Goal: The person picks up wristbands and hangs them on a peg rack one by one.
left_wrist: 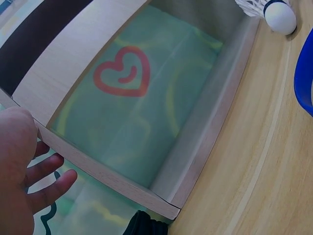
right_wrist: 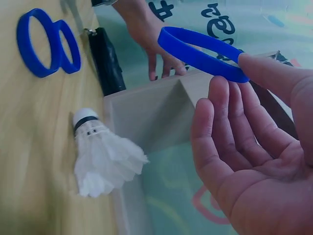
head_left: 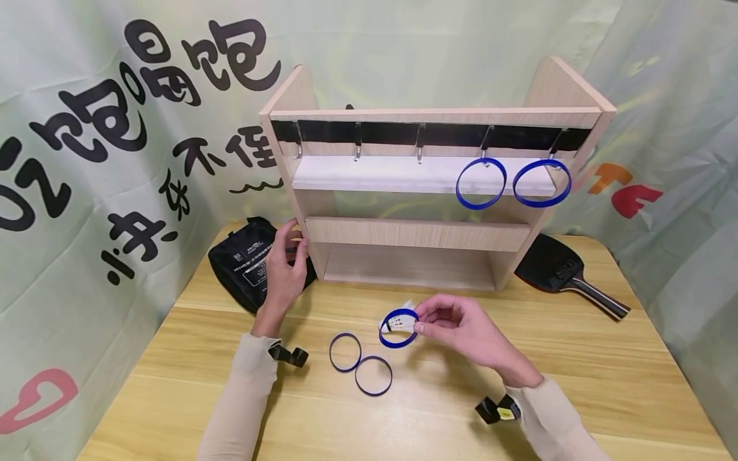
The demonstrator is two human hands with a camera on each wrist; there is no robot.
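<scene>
My right hand [head_left: 464, 330] pinches a blue wristband [right_wrist: 200, 59] between thumb and fingertips, above the table and in front of the shelf. My left hand [head_left: 284, 272] is at the left side panel of the wooden shelf [head_left: 415, 232], its fingers loosely bent and holding nothing. Two more wristbands, one [head_left: 331, 353] slightly farther back than the other [head_left: 373, 394], lie on the table between the hands. From the shelf's two rightmost hooks hang two blue wristbands, one [head_left: 482, 206] left of the other [head_left: 542, 203]. A white shuttlecock [right_wrist: 107, 161] lies behind the held wristband.
A black strip [head_left: 386, 133] with several metal hooks runs across the shelf's upper front. Left of the shelf lies a black bag [head_left: 236, 272], partly behind my left hand. A black table tennis bat [head_left: 550, 262] lies at its right. Printed cloth hangs behind.
</scene>
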